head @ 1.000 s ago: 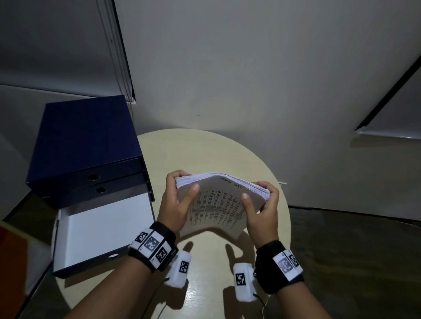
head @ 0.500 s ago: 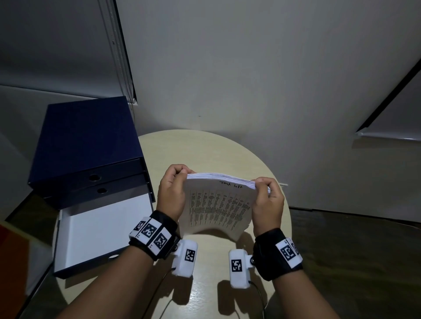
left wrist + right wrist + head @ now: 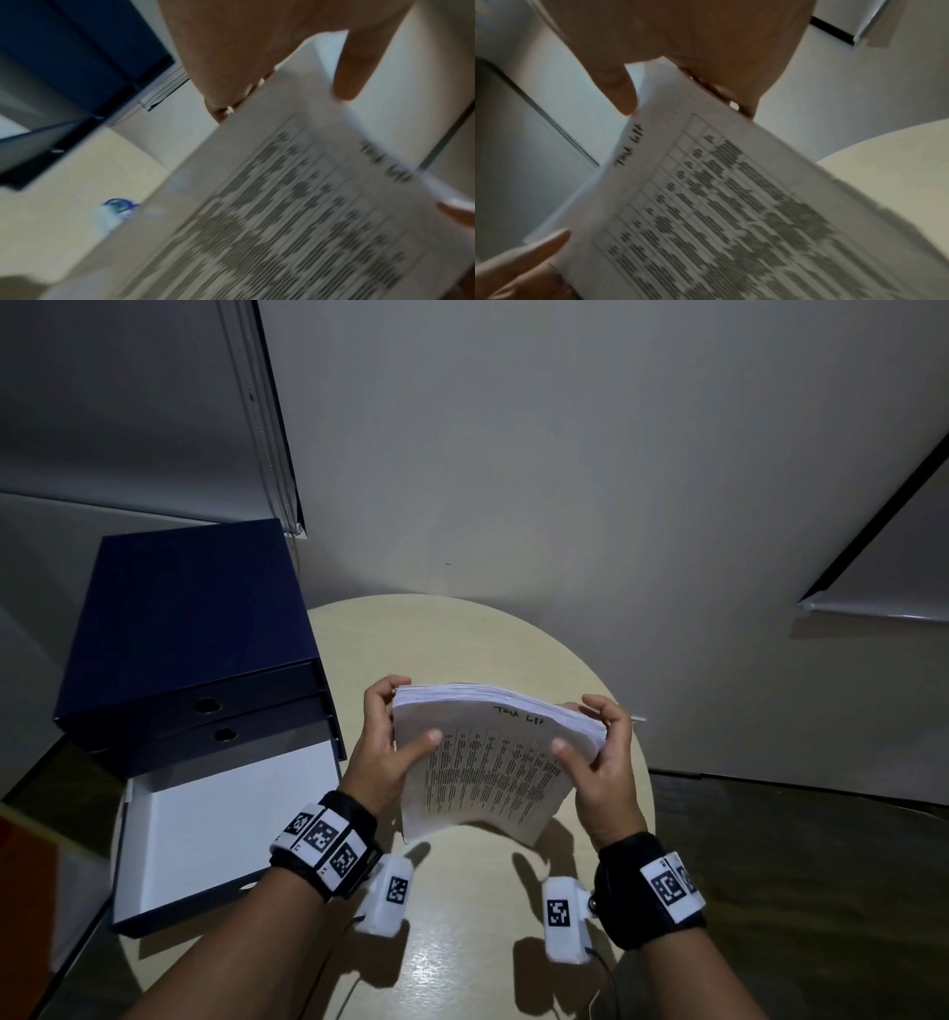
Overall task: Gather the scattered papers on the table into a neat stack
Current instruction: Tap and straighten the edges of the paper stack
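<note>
A thick stack of printed papers [image 3: 488,762] is held above the round beige table [image 3: 462,639], its top sheet a table of text with handwriting near the upper edge. My left hand [image 3: 385,742] grips the stack's left side, thumb on the front sheet and fingers curled behind. My right hand [image 3: 595,752] grips the right side the same way. The stack tilts toward me and bows slightly, its lower edge free above the table. In the left wrist view the papers [image 3: 295,213] fill the lower right under my left hand [image 3: 257,60]. In the right wrist view the papers [image 3: 731,203] hang below my right hand [image 3: 693,60].
A dark blue drawer box [image 3: 185,629] stands at the table's left, its lowest drawer [image 3: 221,824] pulled open with a white inside. A small blue-and-white object [image 3: 115,209] lies on the table near the box. A grey wall rises behind the table.
Both hands have shifted on the stack: thumbs now lie on the front sheet again, and the stack tilts back so its thick top edge shows. It stays lifted over the table.
</note>
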`<act>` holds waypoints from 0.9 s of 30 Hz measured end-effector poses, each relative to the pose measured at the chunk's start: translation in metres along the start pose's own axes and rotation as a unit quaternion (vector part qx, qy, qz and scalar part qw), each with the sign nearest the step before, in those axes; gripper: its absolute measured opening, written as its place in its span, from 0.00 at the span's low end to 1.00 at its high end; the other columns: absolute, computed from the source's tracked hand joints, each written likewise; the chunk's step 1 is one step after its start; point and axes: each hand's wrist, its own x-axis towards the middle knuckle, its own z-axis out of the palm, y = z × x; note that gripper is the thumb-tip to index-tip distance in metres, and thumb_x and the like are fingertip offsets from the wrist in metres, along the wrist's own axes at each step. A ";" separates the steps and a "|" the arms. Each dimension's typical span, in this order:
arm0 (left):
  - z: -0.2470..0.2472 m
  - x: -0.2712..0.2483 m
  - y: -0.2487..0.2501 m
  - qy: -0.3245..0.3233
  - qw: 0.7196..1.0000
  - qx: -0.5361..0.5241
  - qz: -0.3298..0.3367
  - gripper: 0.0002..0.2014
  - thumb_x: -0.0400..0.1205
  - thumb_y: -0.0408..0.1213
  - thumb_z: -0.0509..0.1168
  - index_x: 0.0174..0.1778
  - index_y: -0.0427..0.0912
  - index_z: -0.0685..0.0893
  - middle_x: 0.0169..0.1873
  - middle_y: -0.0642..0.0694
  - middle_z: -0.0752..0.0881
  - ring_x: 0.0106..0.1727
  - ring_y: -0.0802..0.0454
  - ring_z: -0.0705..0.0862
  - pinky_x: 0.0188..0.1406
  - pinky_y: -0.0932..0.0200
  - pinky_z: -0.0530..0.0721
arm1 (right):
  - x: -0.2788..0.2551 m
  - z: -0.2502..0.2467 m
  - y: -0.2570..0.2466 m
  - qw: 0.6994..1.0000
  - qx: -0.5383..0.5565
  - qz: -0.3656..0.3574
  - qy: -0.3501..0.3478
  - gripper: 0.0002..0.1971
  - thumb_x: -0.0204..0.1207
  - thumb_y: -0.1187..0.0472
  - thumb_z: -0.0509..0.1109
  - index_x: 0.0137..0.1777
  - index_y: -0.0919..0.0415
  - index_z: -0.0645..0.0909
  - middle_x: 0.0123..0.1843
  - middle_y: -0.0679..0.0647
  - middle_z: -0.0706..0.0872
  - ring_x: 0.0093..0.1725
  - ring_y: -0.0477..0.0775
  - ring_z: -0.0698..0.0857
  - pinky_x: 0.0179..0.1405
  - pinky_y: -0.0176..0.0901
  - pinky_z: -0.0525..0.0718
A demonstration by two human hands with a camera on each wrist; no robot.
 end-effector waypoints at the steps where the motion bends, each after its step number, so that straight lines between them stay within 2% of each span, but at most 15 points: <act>1: -0.004 -0.002 -0.009 0.001 0.998 0.053 -0.023 0.24 0.76 0.39 0.70 0.67 0.53 0.72 0.59 0.56 0.84 0.59 0.61 0.85 0.59 0.55 0.84 | -0.004 -0.001 0.005 0.999 -0.027 0.014 -0.013 0.26 0.78 0.61 0.74 0.72 0.52 0.67 0.64 0.49 0.82 0.60 0.43 0.86 0.58 0.43 0.88; 2: -0.006 -0.003 -0.017 0.012 0.994 0.100 -0.040 0.18 0.80 0.37 0.68 0.64 0.58 0.75 0.56 0.61 0.86 0.58 0.63 0.85 0.62 0.53 0.83 | -0.007 -0.001 0.012 0.998 -0.046 0.038 -0.019 0.25 0.80 0.65 0.72 0.72 0.50 0.67 0.63 0.47 0.83 0.58 0.38 0.86 0.59 0.42 0.87; 3: -0.007 -0.003 -0.024 0.026 0.990 0.130 -0.055 0.15 0.83 0.35 0.65 0.60 0.61 0.76 0.53 0.62 0.88 0.58 0.62 0.85 0.63 0.52 0.82 | -0.011 0.002 0.016 0.996 -0.059 0.060 -0.021 0.23 0.82 0.67 0.69 0.71 0.48 0.67 0.61 0.45 0.83 0.57 0.33 0.85 0.58 0.40 0.87; 5: -0.005 -0.005 -0.028 0.038 0.986 0.147 -0.073 0.14 0.86 0.33 0.62 0.58 0.60 0.76 0.52 0.59 0.87 0.58 0.61 0.85 0.64 0.52 0.81 | -0.018 0.010 0.022 0.993 -0.077 0.085 -0.011 0.18 0.85 0.65 0.66 0.66 0.45 0.67 0.57 0.42 0.84 0.55 0.31 0.85 0.51 0.30 0.86; 7: -0.002 -0.006 -0.027 0.040 0.985 0.150 -0.070 0.13 0.87 0.33 0.61 0.59 0.58 0.76 0.53 0.56 0.87 0.54 0.67 0.84 0.61 0.55 0.81 | -0.021 0.017 0.024 0.993 -0.079 0.086 0.022 0.15 0.86 0.66 0.65 0.63 0.46 0.69 0.54 0.42 0.85 0.51 0.28 0.86 0.43 0.23 0.83; 8: -0.003 -0.007 -0.027 0.038 0.986 0.149 -0.063 0.13 0.86 0.33 0.61 0.60 0.57 0.76 0.53 0.57 0.87 0.52 0.71 0.84 0.58 0.59 0.81 | -0.021 0.020 0.022 0.993 -0.079 0.075 0.044 0.14 0.86 0.66 0.64 0.63 0.47 0.70 0.52 0.42 0.85 0.48 0.26 0.86 0.42 0.23 0.83; 9: -0.003 -0.008 -0.026 0.035 0.986 0.153 -0.056 0.13 0.86 0.34 0.61 0.61 0.56 0.75 0.53 0.58 0.87 0.51 0.74 0.84 0.55 0.62 0.80 | -0.021 0.023 0.019 0.993 -0.083 0.061 0.062 0.13 0.86 0.64 0.64 0.63 0.46 0.71 0.50 0.41 0.86 0.48 0.27 0.86 0.42 0.26 0.84; 12: -0.008 -0.014 -0.020 0.020 0.985 0.165 -0.043 0.16 0.85 0.36 0.63 0.67 0.55 0.72 0.56 0.60 0.85 0.54 0.76 0.83 0.54 0.67 0.80 | -0.015 0.024 0.005 0.994 -0.074 0.040 0.073 0.10 0.85 0.54 0.65 0.64 0.44 0.75 0.49 0.45 0.89 0.49 0.42 0.90 0.48 0.51 0.90; 15: -0.018 -0.029 -0.014 -0.021 0.978 0.201 -0.048 0.14 0.85 0.43 0.63 0.63 0.64 0.71 0.57 0.65 0.83 0.55 0.76 0.83 0.50 0.72 0.82 | -0.001 0.019 -0.020 0.994 -0.045 0.053 0.086 0.14 0.81 0.48 0.66 0.65 0.48 0.77 0.54 0.50 0.90 0.53 0.52 0.91 0.53 0.65 0.91; 17: -0.022 -0.041 -0.012 -0.030 0.973 0.223 -0.057 0.13 0.84 0.49 0.63 0.60 0.69 0.69 0.57 0.67 0.83 0.55 0.72 0.84 0.51 0.69 0.81 | 0.014 0.016 -0.036 0.994 -0.022 0.049 0.094 0.15 0.82 0.49 0.67 0.65 0.52 0.79 0.55 0.52 0.91 0.55 0.53 0.91 0.55 0.66 0.90; 19: -0.026 -0.053 -0.013 -0.021 0.970 0.230 -0.071 0.13 0.84 0.47 0.62 0.59 0.71 0.68 0.56 0.67 0.82 0.57 0.69 0.82 0.53 0.67 0.80 | 0.030 0.017 -0.050 0.996 -0.003 0.041 0.084 0.14 0.81 0.50 0.68 0.64 0.52 0.81 0.56 0.53 0.92 0.56 0.55 0.91 0.57 0.65 0.90; 22: -0.031 -0.069 -0.013 0.015 0.970 0.224 -0.095 0.14 0.85 0.47 0.63 0.62 0.70 0.69 0.61 0.56 0.85 0.61 0.60 0.84 0.61 0.56 0.83 | 0.045 0.027 -0.063 0.997 0.015 0.043 0.058 0.16 0.77 0.49 0.68 0.64 0.49 0.81 0.58 0.52 0.92 0.58 0.55 0.91 0.60 0.64 0.88; 24: -0.033 -0.081 -0.011 0.048 0.969 0.218 -0.102 0.15 0.86 0.41 0.62 0.62 0.67 0.73 0.61 0.55 0.87 0.61 0.60 0.86 0.61 0.53 0.85 | 0.050 0.036 -0.066 0.998 0.005 0.044 0.034 0.16 0.76 0.49 0.69 0.63 0.48 0.81 0.58 0.50 0.92 0.58 0.53 0.91 0.62 0.64 0.88; 27: -0.042 -0.100 -0.008 0.125 0.961 0.221 -0.113 0.14 0.86 0.32 0.62 0.57 0.61 0.78 0.55 0.57 0.88 0.56 0.60 0.87 0.55 0.54 0.87 | 0.051 0.052 -0.068 0.997 -0.012 0.059 -0.043 0.13 0.77 0.50 0.70 0.61 0.47 0.81 0.59 0.48 0.91 0.58 0.52 0.90 0.62 0.64 0.87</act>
